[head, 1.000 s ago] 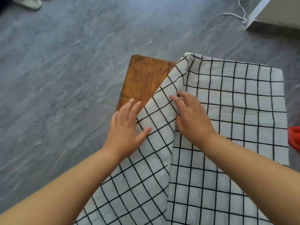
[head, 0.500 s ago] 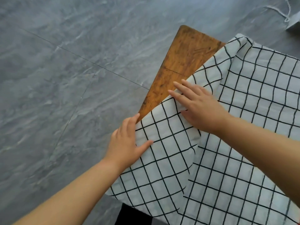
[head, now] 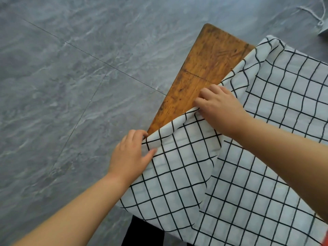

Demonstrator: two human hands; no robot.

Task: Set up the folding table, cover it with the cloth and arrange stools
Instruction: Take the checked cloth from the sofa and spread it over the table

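A white cloth with a black grid [head: 257,157] lies over most of a worn wooden table top [head: 204,71]; a bare wedge of wood shows at the table's left side. My left hand [head: 132,154] pinches the cloth's folded edge at the table's left rim, thumb on top and fingers curled under. My right hand [head: 219,108] grips the same folded edge farther along, fingers curled into the fabric, which bunches beneath them. The cloth hangs off the near left corner.
Grey marbled floor tiles [head: 71,86] stretch to the left and beyond the table. A white cord [head: 312,13] lies on the floor at the top right. Dark fabric [head: 142,233] shows below the table's near edge.
Both hands went from lying flat on the cloth to curling round its folded edge. The view swung left, and more bare wood shows.
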